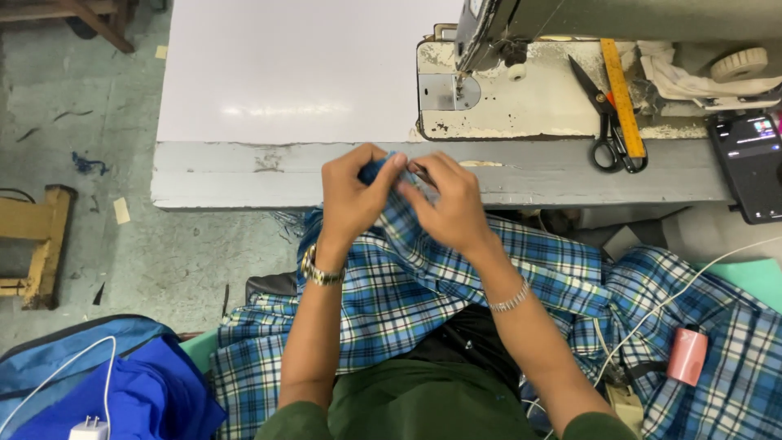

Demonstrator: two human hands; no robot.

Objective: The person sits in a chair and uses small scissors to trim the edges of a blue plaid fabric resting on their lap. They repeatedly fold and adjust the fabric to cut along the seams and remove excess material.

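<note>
A blue, white and black plaid cloth (407,285) lies over my lap below the sewing table. My left hand (352,195) and my right hand (452,204) meet at the table's front edge. Both pinch a bunched-up corner of the plaid cloth between fingers and thumbs. The left wrist carries a metal watch, the right a thin silver bracelet. The pinched part of the cloth is mostly hidden by my fingers.
A sewing machine (521,49) stands on the white table (285,73) at the back right, with black scissors (607,122) and a yellow ruler (623,98) beside it. A phone (753,163) lies far right. A blue bag (98,383) and a white charger (88,428) sit lower left.
</note>
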